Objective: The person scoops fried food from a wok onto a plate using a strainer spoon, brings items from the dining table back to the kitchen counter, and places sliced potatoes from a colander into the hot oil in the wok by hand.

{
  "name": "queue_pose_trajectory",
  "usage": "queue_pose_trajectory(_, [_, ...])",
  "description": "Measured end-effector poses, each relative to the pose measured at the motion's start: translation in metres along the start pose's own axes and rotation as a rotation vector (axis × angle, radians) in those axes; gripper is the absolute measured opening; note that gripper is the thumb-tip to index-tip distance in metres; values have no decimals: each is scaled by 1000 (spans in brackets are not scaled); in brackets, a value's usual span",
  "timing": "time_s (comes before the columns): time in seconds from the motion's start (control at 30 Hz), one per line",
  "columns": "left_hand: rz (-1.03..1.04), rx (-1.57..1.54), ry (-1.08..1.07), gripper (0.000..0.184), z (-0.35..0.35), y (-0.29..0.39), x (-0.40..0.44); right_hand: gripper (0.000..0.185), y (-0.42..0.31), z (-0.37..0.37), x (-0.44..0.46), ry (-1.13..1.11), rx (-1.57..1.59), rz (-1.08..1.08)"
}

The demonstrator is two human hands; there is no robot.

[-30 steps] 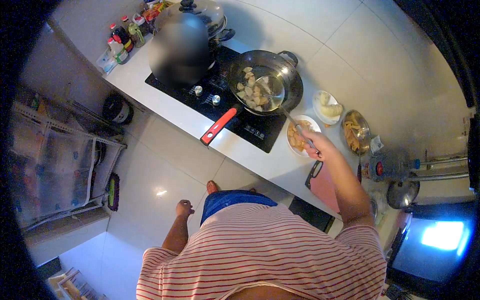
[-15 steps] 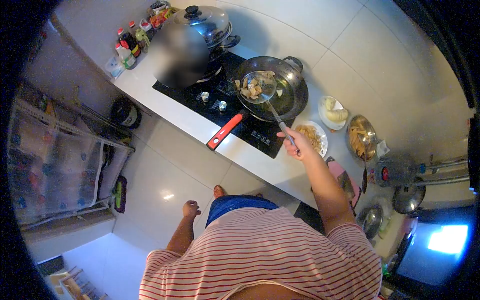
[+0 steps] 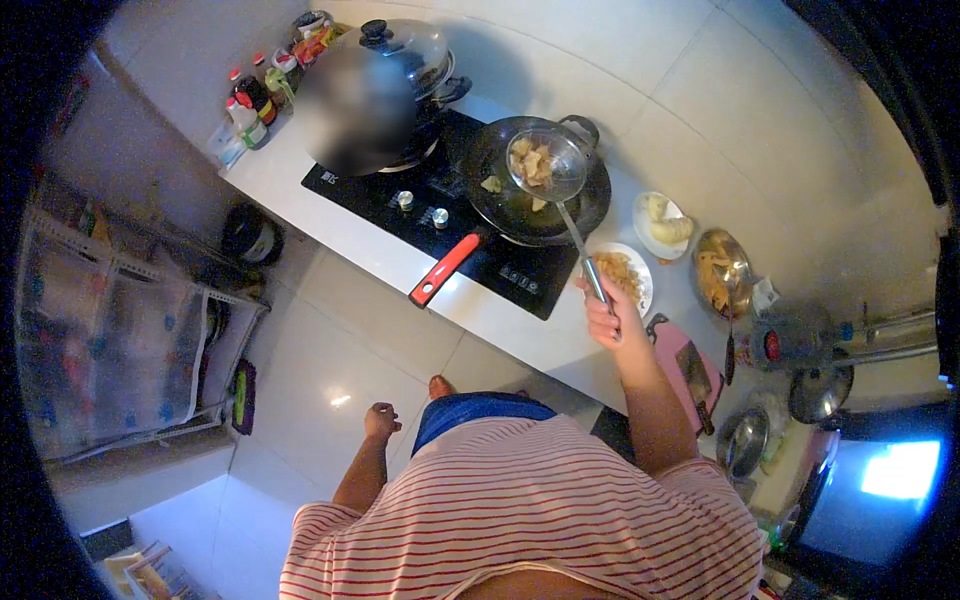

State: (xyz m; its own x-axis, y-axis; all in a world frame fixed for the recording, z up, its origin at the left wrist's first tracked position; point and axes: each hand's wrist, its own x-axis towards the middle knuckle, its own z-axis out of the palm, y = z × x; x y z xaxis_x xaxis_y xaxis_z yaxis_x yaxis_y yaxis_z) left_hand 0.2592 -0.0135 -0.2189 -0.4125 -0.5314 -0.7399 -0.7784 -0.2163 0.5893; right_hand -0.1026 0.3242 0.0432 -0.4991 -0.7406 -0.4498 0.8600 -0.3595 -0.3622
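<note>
My right hand is closed around the handle of a mesh skimmer. The skimmer is over the dark wok, with several browned food pieces in its bowl. A few loose pieces lie in the wok below. The wok's red handle points towards me across the hob's front edge, and no hand is on it. Low at my side, away from the counter, my left hand hangs with its fingers curled in and nothing visible in them.
Right of the wok are a plate of pale strips, a plate with a peeled white vegetable and a metal bowl of strips. A knife lies on a pink cutting board. A lidded pot and bottles stand left.
My right hand has shifted slightly towards me and right. The skimmer has moved right over the wok, its food pieces have shifted, and loose pieces now show beneath it. My left hand stays put.
</note>
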Motion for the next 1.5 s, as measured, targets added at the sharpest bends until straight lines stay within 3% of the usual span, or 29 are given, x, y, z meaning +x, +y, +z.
queue_pose_trajectory(0.07, [54,56,-15,22,1,-18,19,38,1,2,-16,-80,18,-28])
queue_pose_trajectory(0.2, [-4,33,-42,22,5,-3,10,37,21,-8,2,125,-178,-112])
queue_pose_trajectory(0.23, [-9,36,-39,22,5,4,6,37,20,-9,10,159,-102,-50])
queue_pose_trajectory(0.43, [7,-31,-16,20,5,18,4,38,15,8,-9,51,-23,-151])
queue_pose_trajectory(0.57, [-58,-45,11,19,6,17,-8,38,20,-14,-3,110,-76,-111])
queue_pose_trajectory(0.67, [5,145,-24,20,5,-11,7,37,28,-23,17,179,-28,-59])
queue_pose_trajectory(0.7, [-73,-37,-43,20,6,4,-7,37,31,-26,17,82,-60,-80])
queue_pose_trajectory(0.8, [20,4,-38,19,4,7,-6,37,24,-8,-2,100,-39,-136])
queue_pose_trajectory(0.93, [-8,-17,-16,19,1,9,-3,36,20,7,-22,137,-130,-149])
queue_pose_trajectory(1.07, [-15,5,-24,20,8,7,2,37,31,-15,7,195,-34,-57])
queue_pose_trajectory(1.2, [79,21,-70,21,7,-3,16,37,28,-2,-10,63,-29,-158])
queue_pose_trajectory(1.33, [55,51,-49,20,8,1,10,37,27,4,-24,125,-128,-168])
queue_pose_trajectory(1.5, [17,5,-33,17,13,2,7,39,38,-16,2,128,-33,-107])
